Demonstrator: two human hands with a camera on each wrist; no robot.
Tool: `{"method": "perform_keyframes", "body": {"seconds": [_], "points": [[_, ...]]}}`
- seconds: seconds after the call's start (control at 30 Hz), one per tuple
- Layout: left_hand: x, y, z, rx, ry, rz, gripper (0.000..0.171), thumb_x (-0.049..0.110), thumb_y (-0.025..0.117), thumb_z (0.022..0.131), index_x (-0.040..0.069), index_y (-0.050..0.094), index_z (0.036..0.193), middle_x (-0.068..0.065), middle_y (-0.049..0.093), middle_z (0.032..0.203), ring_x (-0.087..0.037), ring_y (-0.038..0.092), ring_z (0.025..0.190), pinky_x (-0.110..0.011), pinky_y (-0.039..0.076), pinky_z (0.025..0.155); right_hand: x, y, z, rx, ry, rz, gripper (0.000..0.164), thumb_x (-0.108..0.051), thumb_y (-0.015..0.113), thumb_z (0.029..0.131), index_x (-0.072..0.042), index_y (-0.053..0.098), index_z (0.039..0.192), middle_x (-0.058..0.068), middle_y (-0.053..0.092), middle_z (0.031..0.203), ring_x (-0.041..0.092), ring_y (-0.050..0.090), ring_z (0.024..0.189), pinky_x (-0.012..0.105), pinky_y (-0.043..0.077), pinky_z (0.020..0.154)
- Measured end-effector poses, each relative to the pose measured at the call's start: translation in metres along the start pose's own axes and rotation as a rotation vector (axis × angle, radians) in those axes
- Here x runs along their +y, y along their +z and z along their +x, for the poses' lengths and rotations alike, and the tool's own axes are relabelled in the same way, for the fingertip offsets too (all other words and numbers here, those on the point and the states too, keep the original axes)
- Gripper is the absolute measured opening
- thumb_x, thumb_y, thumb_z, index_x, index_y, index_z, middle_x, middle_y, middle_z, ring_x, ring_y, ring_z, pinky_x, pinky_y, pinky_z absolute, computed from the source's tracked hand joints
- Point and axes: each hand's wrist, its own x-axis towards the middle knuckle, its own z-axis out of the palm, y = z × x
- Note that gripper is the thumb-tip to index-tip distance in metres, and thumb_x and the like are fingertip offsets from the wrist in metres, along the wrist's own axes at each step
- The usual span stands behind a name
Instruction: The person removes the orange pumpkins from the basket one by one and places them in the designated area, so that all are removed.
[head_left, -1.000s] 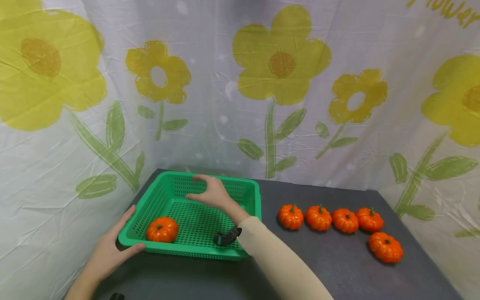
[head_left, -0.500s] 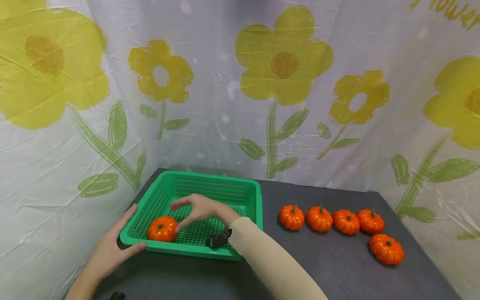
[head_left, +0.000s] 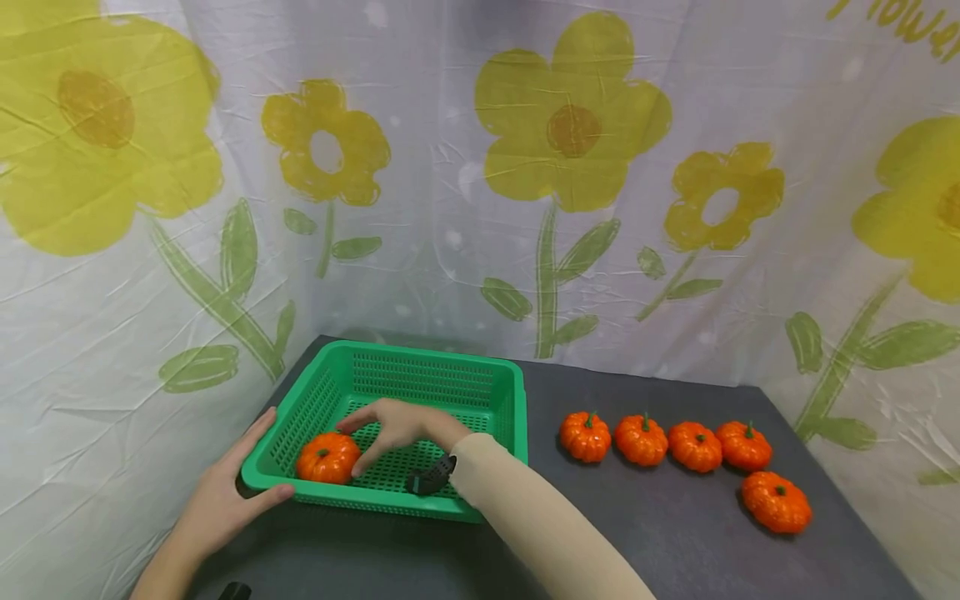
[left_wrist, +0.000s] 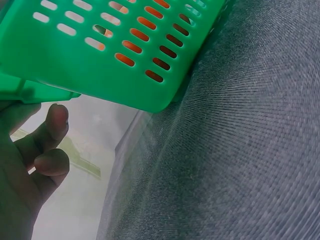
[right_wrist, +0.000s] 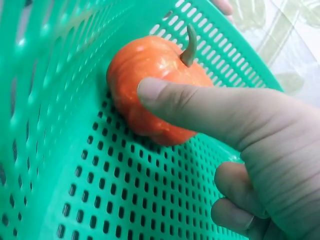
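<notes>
A green perforated plastic basket (head_left: 412, 500) stands on the left part of the dark table, and one small orange pumpkin (head_left: 328, 460) sits in its near left corner. My left hand (head_left: 221, 496) rests at that outside corner, thumb along the front rim and fingers along the left side. In the left wrist view its fingertips (left_wrist: 57, 117) lie right below the rim. My right hand (head_left: 397, 429) reaches into the basket, thumb and forefinger spread at the pumpkin's right and far edges. The right wrist view has the thumb (right_wrist: 165, 95) overlapping the pumpkin, other fingers bent away from it.
Several orange pumpkins stand on the table right of the basket, most in a row (head_left: 641, 440), with one pumpkin (head_left: 776, 502) nearer the front. A white flower-printed curtain (head_left: 450, 250) encloses the table's back and sides. A black band (head_left: 431, 477) is around the right wrist.
My right hand has moved from above the basket's middle, left and down to the pumpkin in the corner. The left hand, basket and pumpkins have stayed in place.
</notes>
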Motion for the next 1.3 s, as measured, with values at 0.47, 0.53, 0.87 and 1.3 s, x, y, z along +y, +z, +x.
{"method": "perform_keyframes", "body": {"seconds": [0.47, 0.53, 0.87, 1.3], "points": [[0.000, 0.003, 0.001, 0.008, 0.021, 0.001, 0.105, 0.029, 0.088, 0.086, 0.034, 0.026, 0.170, 0.004, 0.029, 0.174, 0.025, 0.021, 0.131, -0.073, 0.040, 0.101, -0.001, 0.006, 0.006, -0.016, 0.034, -0.001, 0.078, -0.029, 0.089, 0.088, -0.023, 0.054, 0.158, -0.009, 0.054, 0.159, 0.003, 0.049, 0.143, 0.023, 0.043, 0.113], [-0.001, 0.004, 0.001, 0.011, 0.025, -0.002, 0.105, 0.028, 0.088, 0.086, 0.035, 0.026, 0.170, 0.007, 0.029, 0.173, 0.026, 0.021, 0.131, -0.073, 0.040, 0.101, -0.001, 0.005, 0.006, -0.022, 0.038, -0.003, 0.077, -0.029, 0.089, 0.088, -0.024, 0.055, 0.157, -0.010, 0.054, 0.158, 0.003, 0.049, 0.143, 0.023, 0.043, 0.113], [-0.001, 0.004, 0.003, 0.009, 0.028, -0.021, 0.105, 0.027, 0.088, 0.086, 0.035, 0.026, 0.170, 0.021, 0.025, 0.171, 0.027, 0.019, 0.131, -0.075, 0.038, 0.102, -0.002, -0.002, 0.001, 0.004, 0.050, -0.027, 0.073, -0.033, 0.087, 0.090, -0.023, 0.056, 0.156, -0.007, 0.057, 0.156, 0.006, 0.052, 0.140, 0.026, 0.046, 0.111], [-0.001, 0.001, 0.000, -0.003, 0.022, -0.024, 0.103, 0.028, 0.086, 0.089, 0.035, 0.024, 0.170, 0.021, 0.023, 0.172, 0.027, 0.018, 0.132, -0.078, 0.036, 0.102, -0.010, -0.021, -0.025, 0.165, 0.055, -0.003, 0.072, -0.038, 0.088, 0.088, -0.022, 0.060, 0.153, -0.006, 0.061, 0.152, 0.010, 0.053, 0.141, 0.030, 0.049, 0.110]]}}
